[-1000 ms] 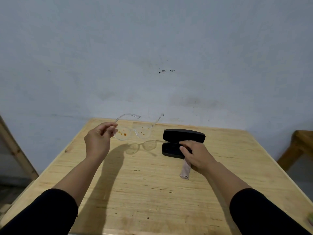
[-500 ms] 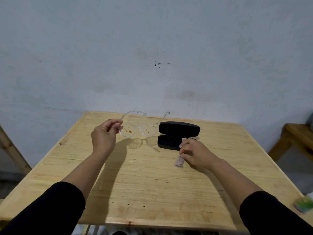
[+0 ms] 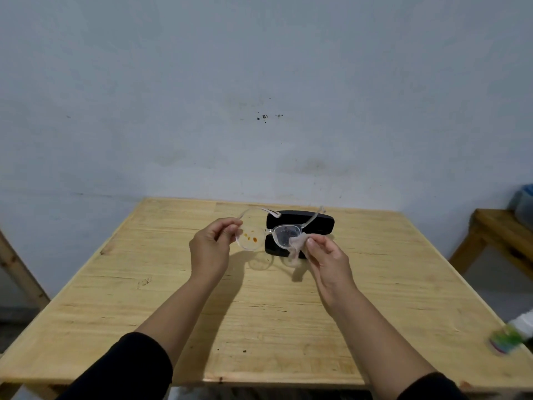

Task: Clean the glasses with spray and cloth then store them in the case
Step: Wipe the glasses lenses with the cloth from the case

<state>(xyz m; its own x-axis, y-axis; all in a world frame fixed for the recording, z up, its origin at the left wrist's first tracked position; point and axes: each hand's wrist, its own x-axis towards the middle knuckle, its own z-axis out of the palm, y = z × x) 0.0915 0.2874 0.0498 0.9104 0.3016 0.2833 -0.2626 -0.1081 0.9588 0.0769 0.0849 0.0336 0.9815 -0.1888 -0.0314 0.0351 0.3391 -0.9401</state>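
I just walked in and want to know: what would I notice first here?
The clear glasses, held up over the middle of the wooden table, with orange spots on one lens. The left hand pinches their left end, and the right hand presses a cloth on the other lens. An open black case lies behind.

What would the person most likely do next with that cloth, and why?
Probably rub the cloth over the lens it touches, then the other: the right hand pinches it against the glasses, which the left hand holds, and orange spots remain.
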